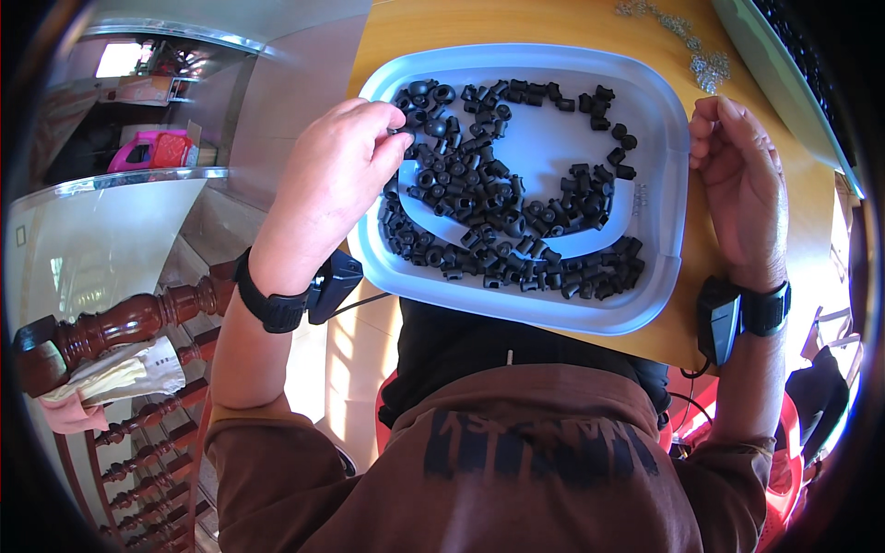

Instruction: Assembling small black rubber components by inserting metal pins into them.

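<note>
A pale blue-white plastic tray [656,198] lies on the table in front of me, holding many small black tube-like plastic pieces [461,175]. They are heaped at the left and along the near side, with a thin trail of them round the far right. Over the tray's left rim is my left hand [343,170], thumb and forefinger pinched together close to the black pieces. What sits between those fingertips cannot be made out. My right hand [745,180] is beside the tray's right rim, its fingers curled in against the thumb, which hides anything inside.
A heap of small shiny metal bits [710,69] lies on the wooden table [406,23] beyond the tray. At the far right is a long pale-edged container [784,83] with dark contents. A dark wooden banister [129,323] with cloths stands at my left.
</note>
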The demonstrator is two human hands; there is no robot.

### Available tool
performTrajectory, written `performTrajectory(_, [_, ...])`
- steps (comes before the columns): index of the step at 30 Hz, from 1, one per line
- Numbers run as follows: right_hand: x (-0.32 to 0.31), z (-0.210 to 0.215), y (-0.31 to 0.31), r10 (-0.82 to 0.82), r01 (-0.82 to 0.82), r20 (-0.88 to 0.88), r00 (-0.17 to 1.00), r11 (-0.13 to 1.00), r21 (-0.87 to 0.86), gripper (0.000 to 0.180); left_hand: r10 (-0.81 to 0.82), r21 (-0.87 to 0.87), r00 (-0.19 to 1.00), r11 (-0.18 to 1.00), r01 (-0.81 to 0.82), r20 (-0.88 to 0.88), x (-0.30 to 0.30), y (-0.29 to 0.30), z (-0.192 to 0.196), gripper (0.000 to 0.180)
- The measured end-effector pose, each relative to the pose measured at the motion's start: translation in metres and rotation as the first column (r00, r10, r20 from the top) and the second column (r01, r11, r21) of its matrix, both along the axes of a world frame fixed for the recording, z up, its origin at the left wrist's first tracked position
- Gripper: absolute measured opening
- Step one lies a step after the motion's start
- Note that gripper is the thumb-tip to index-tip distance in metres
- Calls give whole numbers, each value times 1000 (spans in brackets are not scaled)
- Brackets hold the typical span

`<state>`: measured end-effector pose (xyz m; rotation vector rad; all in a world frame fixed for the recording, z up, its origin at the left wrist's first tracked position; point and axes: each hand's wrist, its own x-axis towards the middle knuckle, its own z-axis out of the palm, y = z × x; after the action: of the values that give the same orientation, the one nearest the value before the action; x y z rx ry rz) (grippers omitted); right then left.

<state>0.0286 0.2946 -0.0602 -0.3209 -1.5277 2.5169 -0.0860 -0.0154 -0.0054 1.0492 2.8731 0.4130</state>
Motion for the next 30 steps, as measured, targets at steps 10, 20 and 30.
performTrajectory(10, [8,8,0,-87,89,-18,996,986,141,27,-19,-26,1000,999,19,1,-3,2,1,14])
performTrajectory(20, [28,29,-29,140,-46,-222,965,923,381,19,-188,360,340,743,-565,921,40,28,39,21])
performTrajectory(30, [28,36,-36,365,-124,-288,885,783,609,34,-316,276,46,740,-614,948,57,62,37,25])
